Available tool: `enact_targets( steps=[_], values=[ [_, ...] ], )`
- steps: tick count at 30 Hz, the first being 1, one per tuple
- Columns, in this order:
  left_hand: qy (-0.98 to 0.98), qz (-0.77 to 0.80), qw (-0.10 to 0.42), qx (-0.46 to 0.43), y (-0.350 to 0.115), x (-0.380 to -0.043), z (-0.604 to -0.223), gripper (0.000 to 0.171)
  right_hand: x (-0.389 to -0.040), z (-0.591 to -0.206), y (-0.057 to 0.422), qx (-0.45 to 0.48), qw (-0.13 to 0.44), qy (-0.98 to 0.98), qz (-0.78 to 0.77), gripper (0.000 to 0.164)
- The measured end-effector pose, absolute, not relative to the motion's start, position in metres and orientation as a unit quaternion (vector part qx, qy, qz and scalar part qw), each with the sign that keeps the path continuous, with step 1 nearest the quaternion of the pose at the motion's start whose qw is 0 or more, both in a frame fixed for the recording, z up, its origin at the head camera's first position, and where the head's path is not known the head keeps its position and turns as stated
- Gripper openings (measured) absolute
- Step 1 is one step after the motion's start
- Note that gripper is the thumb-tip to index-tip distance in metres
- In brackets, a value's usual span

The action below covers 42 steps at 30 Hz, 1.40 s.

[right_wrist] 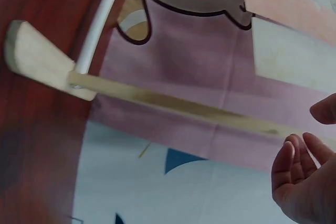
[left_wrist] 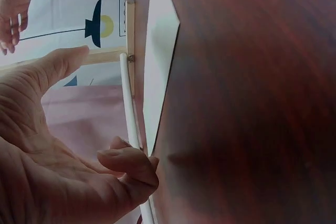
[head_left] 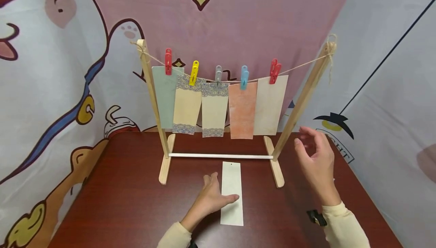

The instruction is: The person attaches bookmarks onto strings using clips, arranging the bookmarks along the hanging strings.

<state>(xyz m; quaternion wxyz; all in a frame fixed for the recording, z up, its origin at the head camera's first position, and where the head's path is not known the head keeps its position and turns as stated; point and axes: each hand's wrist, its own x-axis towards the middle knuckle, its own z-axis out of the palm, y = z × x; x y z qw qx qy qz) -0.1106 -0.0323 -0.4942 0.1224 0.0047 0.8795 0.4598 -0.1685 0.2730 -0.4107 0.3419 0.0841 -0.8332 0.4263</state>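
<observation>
A long pale card (head_left: 232, 176) with a small hole near its far end lies flat on the table. My left hand (head_left: 210, 198) hovers at its left side, thumb overlapping the card in the head view. In the left wrist view, that hand's thumb and fingers are spread apart with nothing between them, fingertips close to the card's edge (left_wrist: 160, 51). Raised beside the right post (head_left: 303, 98) of a wooden rack, my right hand (head_left: 318, 161) has loosely bent fingers and holds nothing. Twine (head_left: 299, 66) runs between the rack's posts, carrying several hanging cards.
Red (head_left: 168, 62), yellow (head_left: 194, 73), grey (head_left: 218, 75) and blue (head_left: 244, 77) clothespins, plus another red one (head_left: 274, 71), clip the cards to the twine. A white rod (head_left: 218, 155) joins the rack's feet (head_left: 164, 170). Printed cloth (head_left: 238, 21) hangs behind the table (head_left: 126, 195).
</observation>
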Motion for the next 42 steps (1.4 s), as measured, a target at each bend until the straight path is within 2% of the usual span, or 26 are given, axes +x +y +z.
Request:
enact_targets(
  steps=[4,13,18,21,27,34,42],
  values=[
    [0.886,0.447,0.123,0.007,-0.032,-0.109,-0.496,0.116,-0.164,-0.421,0.281,0.036,0.311,-0.856,0.411,0.040],
    [0.896,0.430,0.113,0.006,-0.034,-0.106,-0.506,0.112,-0.157,-0.443,0.304,-0.065,0.226,-0.902,0.362,0.048],
    [0.902,0.420,0.099,-0.006,-0.035,-0.105,-0.506,0.098,-0.153,-0.457,0.319,-0.065,0.187,-0.920,0.338,0.043],
    [0.909,0.406,0.092,-0.007,-0.035,-0.105,-0.507,0.095,-0.150,-0.467,0.328,-0.059,0.160,-0.931,0.324,0.043],
    [0.918,0.388,0.084,-0.006,-0.033,-0.105,-0.508,0.101,-0.147,-0.481,0.346,-0.057,0.107,-0.945,0.305,0.051],
    [0.927,0.368,0.069,0.004,-0.024,-0.106,-0.514,0.080,-0.147,-0.484,0.361,-0.064,0.078,-0.953,0.285,0.055],
    [0.946,0.317,0.060,0.024,-0.015,-0.109,-0.512,0.080,-0.147,-0.490,0.377,-0.106,0.011,-0.957,0.270,0.067]
  ],
)
